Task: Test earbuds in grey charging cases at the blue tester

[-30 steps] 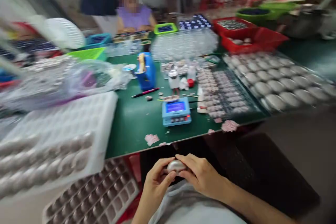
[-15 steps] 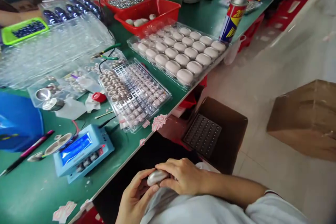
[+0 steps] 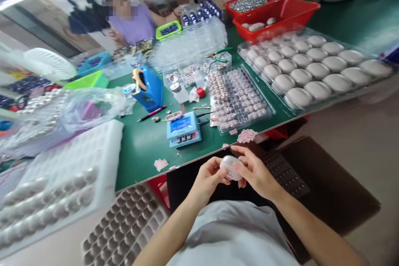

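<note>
Left hand (image 3: 207,178) and right hand (image 3: 257,174) both gripping a pale rounded case (image 3: 228,161) before the green table (image 3: 140,153), its red-outlined label (image 3: 231,174) too small to read, pink stickers (image 3: 247,136) at the edge, blue screened device (image 3: 183,129), person in purple (image 3: 132,27) across.

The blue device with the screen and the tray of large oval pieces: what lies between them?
In the head view, mainly the clear tray of small pieces, with a thin dark lead near the blue device.

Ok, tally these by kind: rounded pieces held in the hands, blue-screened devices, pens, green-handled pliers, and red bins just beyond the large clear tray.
Held rounded piece: 1
Blue-screened device: 1
Pen: 1
Green-handled pliers: 1
Red bins: 2
Total: 6
</note>
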Demonstrator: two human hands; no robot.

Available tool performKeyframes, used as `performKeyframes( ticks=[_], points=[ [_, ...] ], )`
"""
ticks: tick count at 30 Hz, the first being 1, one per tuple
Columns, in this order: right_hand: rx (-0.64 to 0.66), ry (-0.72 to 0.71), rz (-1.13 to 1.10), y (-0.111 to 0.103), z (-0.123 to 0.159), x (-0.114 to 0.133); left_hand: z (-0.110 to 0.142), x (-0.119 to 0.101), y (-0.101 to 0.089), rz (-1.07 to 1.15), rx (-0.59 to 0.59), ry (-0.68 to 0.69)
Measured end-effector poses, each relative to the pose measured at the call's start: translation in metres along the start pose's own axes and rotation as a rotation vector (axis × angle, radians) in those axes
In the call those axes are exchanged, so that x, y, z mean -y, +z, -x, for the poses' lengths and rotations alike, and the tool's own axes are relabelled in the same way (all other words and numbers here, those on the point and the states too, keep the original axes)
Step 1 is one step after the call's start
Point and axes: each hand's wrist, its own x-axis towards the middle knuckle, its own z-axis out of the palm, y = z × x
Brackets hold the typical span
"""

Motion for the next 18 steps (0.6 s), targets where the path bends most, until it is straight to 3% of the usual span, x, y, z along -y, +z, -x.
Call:
performKeyframes(
  ticks=[18],
  points=[
    [0.293, 0.17, 0.188, 0.059, -0.035, -0.013, 0.053, 0.029, -0.061, 0.252, -0.155, 0.035]
  ],
)
